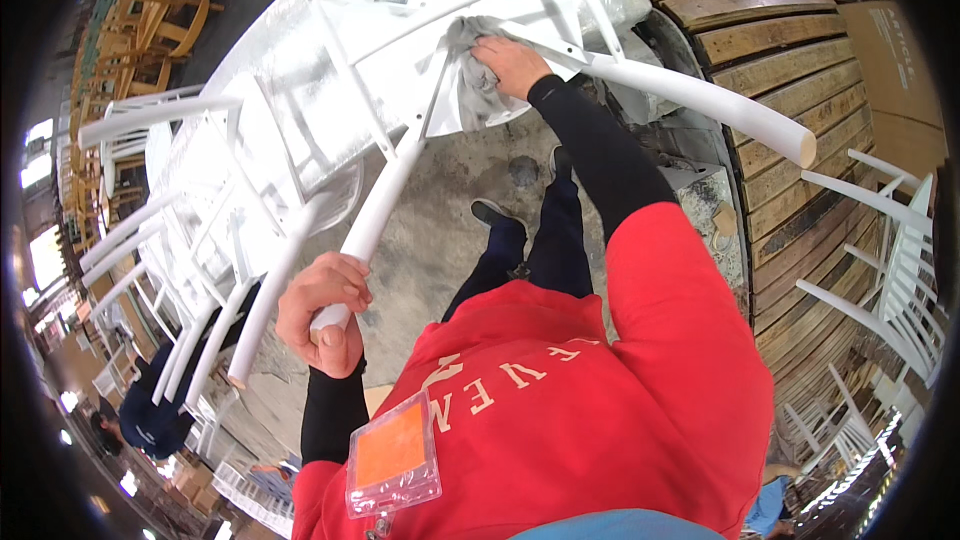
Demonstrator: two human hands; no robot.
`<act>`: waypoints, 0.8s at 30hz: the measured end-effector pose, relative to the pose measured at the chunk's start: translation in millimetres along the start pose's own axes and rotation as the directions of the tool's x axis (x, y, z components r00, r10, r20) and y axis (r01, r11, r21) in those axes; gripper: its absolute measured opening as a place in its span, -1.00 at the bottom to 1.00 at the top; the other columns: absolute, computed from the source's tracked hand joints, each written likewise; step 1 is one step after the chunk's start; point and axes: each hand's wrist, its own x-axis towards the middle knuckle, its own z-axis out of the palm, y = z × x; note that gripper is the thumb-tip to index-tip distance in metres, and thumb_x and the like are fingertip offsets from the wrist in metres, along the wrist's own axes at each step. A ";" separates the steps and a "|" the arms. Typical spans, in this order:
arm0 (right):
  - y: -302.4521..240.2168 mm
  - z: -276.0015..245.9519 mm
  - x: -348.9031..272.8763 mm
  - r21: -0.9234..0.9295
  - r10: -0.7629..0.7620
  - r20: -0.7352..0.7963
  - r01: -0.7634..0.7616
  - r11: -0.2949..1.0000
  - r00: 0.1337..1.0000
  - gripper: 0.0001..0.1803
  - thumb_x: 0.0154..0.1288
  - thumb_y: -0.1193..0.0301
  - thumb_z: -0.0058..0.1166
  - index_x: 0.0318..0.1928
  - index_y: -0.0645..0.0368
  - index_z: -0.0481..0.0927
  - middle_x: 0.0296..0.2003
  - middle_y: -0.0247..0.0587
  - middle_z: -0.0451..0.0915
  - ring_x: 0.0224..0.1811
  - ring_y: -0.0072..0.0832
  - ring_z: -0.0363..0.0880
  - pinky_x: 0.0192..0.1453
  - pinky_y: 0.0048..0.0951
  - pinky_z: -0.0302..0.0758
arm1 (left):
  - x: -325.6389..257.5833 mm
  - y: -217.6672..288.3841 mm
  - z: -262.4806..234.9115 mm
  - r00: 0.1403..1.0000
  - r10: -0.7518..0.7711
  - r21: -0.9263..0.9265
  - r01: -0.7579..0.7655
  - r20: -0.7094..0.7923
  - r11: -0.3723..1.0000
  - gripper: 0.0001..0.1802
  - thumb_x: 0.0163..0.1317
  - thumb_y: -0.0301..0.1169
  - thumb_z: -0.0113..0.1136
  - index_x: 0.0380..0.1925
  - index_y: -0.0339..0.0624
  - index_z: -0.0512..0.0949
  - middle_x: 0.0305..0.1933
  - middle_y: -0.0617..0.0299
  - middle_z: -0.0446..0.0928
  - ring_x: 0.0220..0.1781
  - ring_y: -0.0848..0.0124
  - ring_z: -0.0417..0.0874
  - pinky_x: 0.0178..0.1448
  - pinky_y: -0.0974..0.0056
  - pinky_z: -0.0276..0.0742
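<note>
A white wooden chair lies upturned, its legs pointing outward, on a round table [395,60] wrapped in clear plastic. My left hand [325,310] is closed around the lower end of the near chair leg [385,195]. With my right hand [510,67] I grip a grey cloth [480,90] and press it against the chair frame, where the rails meet. The fingertips of that hand are partly sunk in the cloth. To the right of it, another chair leg [710,105] sticks out past the table's edge.
More white chairs [215,180] crowd the left side. A slatted wooden platform [790,80] runs along the right, with cardboard boxes [895,60] and another white chair [905,280] beyond it. A person in dark clothes [155,415] is at the lower left. Underfoot is a stained concrete floor [430,240].
</note>
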 end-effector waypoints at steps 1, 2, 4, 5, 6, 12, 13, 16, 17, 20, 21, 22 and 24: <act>6.9 -1.2 -16.9 -0.037 0.031 -0.057 -0.033 0.999 0.998 -0.57 0.02 0.49 0.21 -0.01 0.04 0.57 0.07 -0.16 0.54 0.24 -0.19 0.45 0.30 -0.12 0.40 | 1.9 -0.3 2.1 1.000 0.005 -0.012 -0.004 0.024 1.000 -0.54 0.36 -0.09 0.14 -0.48 -0.31 0.54 -0.61 0.16 0.50 -0.56 0.27 0.55 -0.25 0.10 0.55; -2.1 5.2 -30.7 -0.044 0.040 -0.105 -0.045 0.998 0.994 -0.56 0.01 0.50 0.20 0.00 0.06 0.56 0.08 -0.14 0.53 0.23 -0.17 0.45 0.29 -0.11 0.40 | -1.0 -1.1 1.8 1.000 -0.004 0.005 0.004 0.027 1.000 -0.54 0.36 -0.09 0.15 -0.48 -0.31 0.53 -0.61 0.16 0.50 -0.56 0.27 0.55 -0.25 0.10 0.55; -7.6 3.8 -65.1 -0.111 0.161 -0.132 -0.176 0.978 0.978 -0.52 -0.01 0.53 0.21 0.02 0.08 0.54 0.10 -0.09 0.50 0.21 -0.12 0.45 0.29 -0.10 0.40 | 0.1 0.7 -1.8 0.996 -0.040 0.037 0.037 0.077 0.999 -0.55 0.34 -0.09 0.16 -0.49 -0.30 0.53 -0.61 0.15 0.50 -0.56 0.26 0.56 -0.24 0.10 0.57; -3.6 -1.9 -91.4 -0.168 0.269 -0.104 -0.283 0.944 0.958 -0.49 -0.03 0.54 0.22 0.04 0.09 0.52 0.12 -0.08 0.49 0.20 -0.09 0.44 0.29 -0.08 0.39 | 1.2 0.7 -1.4 0.996 -0.034 0.035 0.031 0.086 0.999 -0.56 0.33 -0.10 0.16 -0.49 -0.30 0.53 -0.60 0.15 0.50 -0.55 0.26 0.56 -0.24 0.10 0.57; 3.2 -11.7 -117.7 -0.149 0.340 -0.115 -0.355 0.923 0.933 -0.48 -0.03 0.54 0.25 0.04 0.09 0.52 0.13 -0.06 0.48 0.21 -0.07 0.43 0.28 -0.07 0.41 | 0.5 -0.4 -0.2 0.996 -0.029 0.027 0.027 0.088 0.999 -0.57 0.33 -0.10 0.17 -0.49 -0.30 0.54 -0.60 0.16 0.51 -0.55 0.26 0.56 -0.25 0.10 0.58; 6.3 -38.6 -250.0 0.246 0.980 0.086 -0.957 0.154 0.180 -0.56 0.25 0.27 0.19 0.05 0.29 0.67 -0.02 0.07 0.72 0.03 -0.08 0.69 0.08 -0.21 0.52 | 2.2 -5.1 -8.2 0.998 0.055 -0.053 -0.053 0.041 0.997 -0.62 0.31 -0.15 0.15 -0.46 -0.30 0.54 -0.57 0.15 0.52 -0.54 0.25 0.57 -0.27 0.09 0.60; -10.7 -28.6 -237.0 0.454 0.984 0.004 -0.877 0.156 0.177 -0.56 0.25 0.28 0.25 0.04 0.34 0.66 -0.06 -0.03 0.74 -0.02 -0.28 0.68 0.08 -0.27 0.51 | -0.4 -6.0 -6.4 0.998 0.044 -0.032 -0.042 0.048 0.999 -0.62 0.31 -0.16 0.15 -0.46 -0.30 0.54 -0.57 0.15 0.52 -0.53 0.24 0.58 -0.27 0.09 0.61; -51.0 -25.2 -144.7 0.624 0.888 -0.313 -0.632 0.460 0.338 -0.60 0.24 0.40 0.29 0.05 0.30 0.57 -0.07 0.05 0.69 -0.01 -0.19 0.68 0.10 -0.28 0.55 | 2.8 -7.4 -3.8 0.997 0.025 -0.004 -0.025 0.077 1.000 -0.66 0.31 -0.20 0.13 -0.44 -0.29 0.54 -0.56 0.15 0.52 -0.51 0.23 0.59 -0.26 0.08 0.61; -56.6 -23.9 -114.9 0.561 0.750 -0.432 -0.502 0.658 0.501 -0.55 0.21 0.43 0.30 0.09 0.29 0.51 0.00 0.06 0.65 0.06 -0.21 0.65 0.13 -0.31 0.52 | 2.3 -5.7 -4.8 0.997 0.018 0.001 -0.018 0.075 1.000 -0.68 0.30 -0.21 0.12 -0.44 -0.29 0.54 -0.56 0.15 0.53 -0.50 0.23 0.59 -0.25 0.08 0.62; -19.3 -7.6 -32.3 0.032 0.695 -0.202 -0.705 0.708 0.690 -0.14 -0.03 0.35 0.42 0.31 0.33 0.35 0.30 0.13 0.43 0.40 0.06 0.34 0.54 0.01 0.19 | 6.4 -1.7 -7.6 0.994 -0.024 0.006 0.023 0.104 1.000 -0.72 0.26 -0.26 0.10 -0.44 -0.28 0.54 -0.55 0.14 0.53 -0.50 0.21 0.59 -0.22 0.06 0.62; -15.9 -4.6 -1.7 -0.165 0.689 -0.191 -0.715 0.679 0.699 -0.03 -0.02 0.28 0.44 0.40 0.29 0.29 0.37 0.14 0.37 0.44 0.01 0.31 0.56 0.03 0.13 | 5.8 -2.4 -6.8 0.995 -0.035 0.018 0.033 0.094 0.999 -0.73 0.25 -0.27 0.10 -0.44 -0.28 0.54 -0.55 0.13 0.53 -0.50 0.21 0.59 -0.20 0.05 0.62; -9.3 1.8 18.9 -0.212 0.656 -0.258 -0.704 0.677 0.709 -0.06 0.03 0.26 0.41 0.40 0.30 0.30 0.37 0.12 0.36 0.46 -0.01 0.29 0.56 0.01 0.14 | 6.7 -1.0 -6.2 0.994 -0.051 0.026 0.049 0.092 0.998 -0.74 0.23 -0.28 0.10 -0.44 -0.29 0.55 -0.55 0.12 0.53 -0.50 0.20 0.59 -0.19 0.04 0.62; 13.0 13.5 49.6 -0.076 0.695 -0.236 -0.725 0.684 0.680 -0.13 0.11 0.24 0.35 0.40 0.30 0.31 0.39 0.10 0.35 0.49 -0.04 0.24 0.56 0.01 0.15 | 3.0 2.2 -7.9 0.990 -0.114 0.043 0.110 0.086 0.993 -0.74 0.19 -0.28 0.14 -0.42 -0.30 0.56 -0.54 0.10 0.55 -0.49 0.17 0.61 -0.12 -0.01 0.63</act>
